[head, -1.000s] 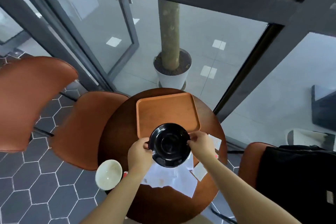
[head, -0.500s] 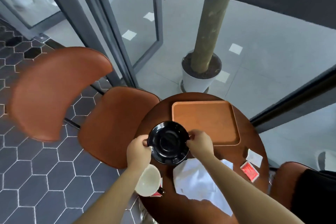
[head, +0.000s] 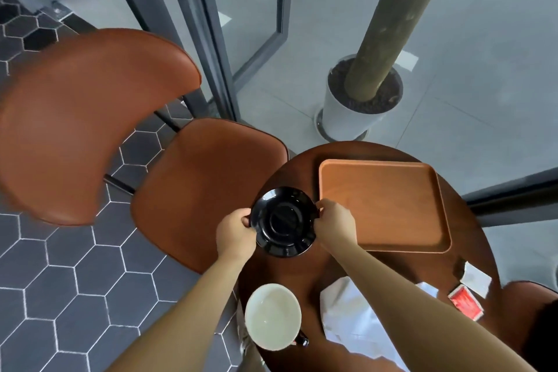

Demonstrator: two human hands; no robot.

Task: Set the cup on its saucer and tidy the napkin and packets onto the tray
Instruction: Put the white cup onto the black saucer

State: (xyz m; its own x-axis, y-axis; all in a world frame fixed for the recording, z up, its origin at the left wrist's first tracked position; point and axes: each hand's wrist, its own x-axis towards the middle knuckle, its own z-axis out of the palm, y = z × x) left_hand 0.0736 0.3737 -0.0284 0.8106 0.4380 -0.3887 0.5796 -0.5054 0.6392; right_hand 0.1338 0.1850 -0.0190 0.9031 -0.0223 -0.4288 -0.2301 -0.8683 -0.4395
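— Where's the saucer (head: 283, 220)?
— At the table's (head: 302, 269) left rim, just beside the tray's (head: 383, 205) near-left corner. The left hand (head: 235, 232) pinches its left edge and the right hand (head: 333, 220) its right edge. I cannot tell whether it is resting or lifted.
— And the cup (head: 273, 315)?
— Upright at the near-left rim, with bare wood between it and the saucer.
— The rest?
— The napkin (head: 356, 320) lies right of the cup, partly under the right forearm. A red packet (head: 465, 305) and a white packet (head: 477, 278) sit side by side near the right rim. A chair (head: 205, 190) crowds the left rim.
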